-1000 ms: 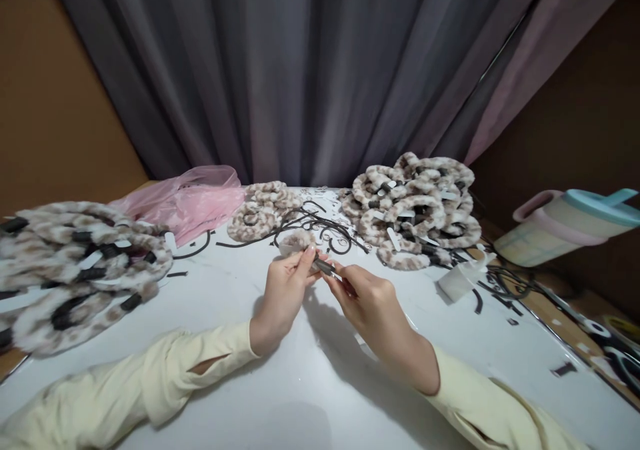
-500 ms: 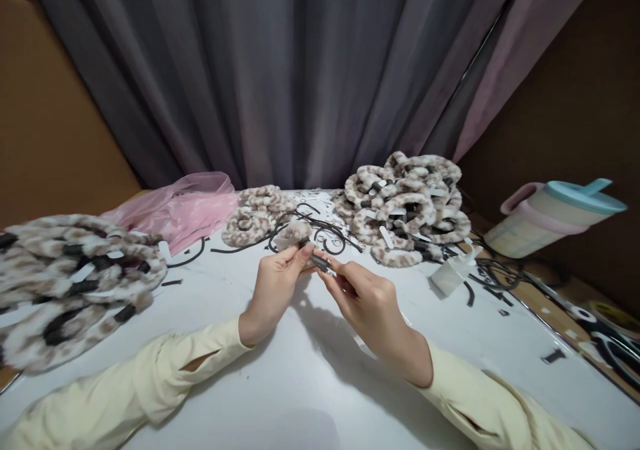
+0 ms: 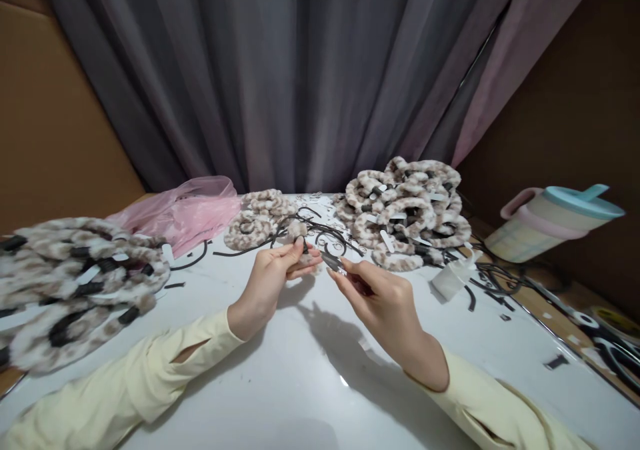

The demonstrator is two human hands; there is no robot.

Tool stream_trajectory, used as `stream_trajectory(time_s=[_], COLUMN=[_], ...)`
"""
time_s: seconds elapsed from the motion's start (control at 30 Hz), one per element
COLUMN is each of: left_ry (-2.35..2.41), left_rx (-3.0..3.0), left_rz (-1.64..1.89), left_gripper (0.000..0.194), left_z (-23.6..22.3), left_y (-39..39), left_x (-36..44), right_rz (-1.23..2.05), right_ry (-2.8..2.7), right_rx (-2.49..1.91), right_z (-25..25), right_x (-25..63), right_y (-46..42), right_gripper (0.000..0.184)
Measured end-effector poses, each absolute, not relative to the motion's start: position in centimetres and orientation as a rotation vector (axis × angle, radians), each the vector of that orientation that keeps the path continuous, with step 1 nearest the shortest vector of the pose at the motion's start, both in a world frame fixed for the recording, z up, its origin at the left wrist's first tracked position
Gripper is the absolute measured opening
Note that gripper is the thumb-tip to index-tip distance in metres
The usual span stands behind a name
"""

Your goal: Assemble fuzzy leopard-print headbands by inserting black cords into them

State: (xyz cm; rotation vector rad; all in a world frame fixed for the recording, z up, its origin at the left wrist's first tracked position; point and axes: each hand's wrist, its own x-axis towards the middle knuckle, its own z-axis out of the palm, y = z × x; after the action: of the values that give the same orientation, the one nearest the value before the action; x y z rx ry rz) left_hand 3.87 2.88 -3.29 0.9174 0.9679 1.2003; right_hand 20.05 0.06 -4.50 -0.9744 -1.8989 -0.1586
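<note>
Thumb and fingers of my left hand pinch a small fluffy spotted piece with a dark band on it, above the table's middle. Much of that piece is hidden behind the fingers. Between the thumb and fingertips of my right hand is a slim dark grey piece, its tip towards my left hand; I cannot make out its exact kind. A small gap shows between the two held things. Just beyond my hands lie black cords in loose curls.
Fluffy spotted loops with dark bands and white tags form a left pile, a right pile and a smaller far pile. Nearby are a pink plastic bag, white bottle, lidded cup and scissors.
My right hand has drawn the dark grey piece right, away from my left hand. My left hand's fingers have spread a little, still pinching the fluffy piece.
</note>
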Motion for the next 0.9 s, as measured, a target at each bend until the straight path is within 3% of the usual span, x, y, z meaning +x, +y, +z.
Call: stream_trajectory(time_s=[0.37, 0.9], left_ry=[0.902, 0.884], left_rx=[0.976, 0.976], left_rz=[1.091, 1.051], left_gripper=[0.027, 0.028], left_z=[-2.4, -3.5], left_y=[2.1, 2.4], left_x=[3.9, 3.8], right_rz=[-0.121, -0.234], right_ry=[-1.897, -1.895], right_rx=[-0.945, -0.955], right_z=[-4.5, -5.2], right_x=[19.9, 19.7], right_y=[-0.2, 0.3], right_gripper=[0.026, 0.019])
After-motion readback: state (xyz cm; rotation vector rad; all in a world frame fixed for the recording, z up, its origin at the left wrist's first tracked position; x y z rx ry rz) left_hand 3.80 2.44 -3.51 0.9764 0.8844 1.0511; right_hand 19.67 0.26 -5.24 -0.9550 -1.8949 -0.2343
